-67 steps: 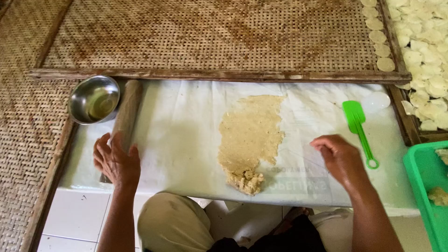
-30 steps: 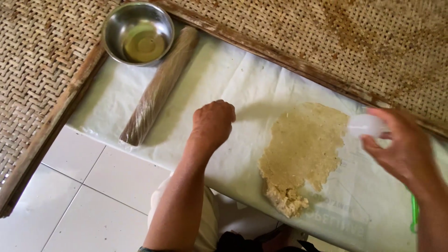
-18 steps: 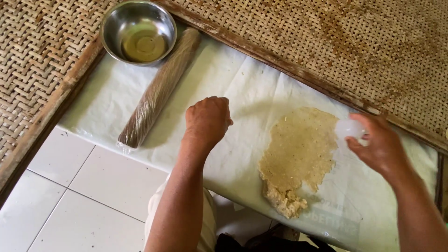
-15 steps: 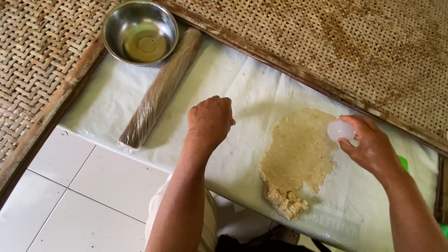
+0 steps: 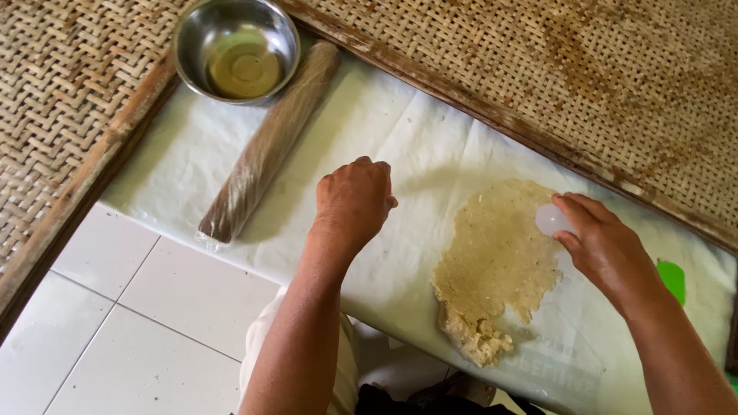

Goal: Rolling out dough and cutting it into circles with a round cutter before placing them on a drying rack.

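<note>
At the upper right edge of the flattened dough sheet [image 5: 496, 257], the right hand [image 5: 607, 250] pinches a small round translucent cutter [image 5: 550, 220] between thumb and fingertips, pressing it onto the dough's surface. The dough serves as the landmark: it lies on a white plastic sheet [image 5: 400, 146], its long axis running from the far end by the cutter down to a thick, crumbly lump at the near end, close to the person's knees. The right hand is clearly the nearer one, touching the dough's far right margin. To the left of the dough, apart from it, the left hand [image 5: 354, 204] rests on the plastic with its fingers curled loosely under, holding nothing that can be seen. Farther left of the dough lies a wrapped rolling pin [image 5: 269, 142], angled toward a steel bowl [image 5: 236, 50] of oil. Right of the dough, behind the right wrist, a green spatula [image 5: 673, 278] peeks out. Woven bamboo trays [image 5: 538, 61] border the far side.
</note>
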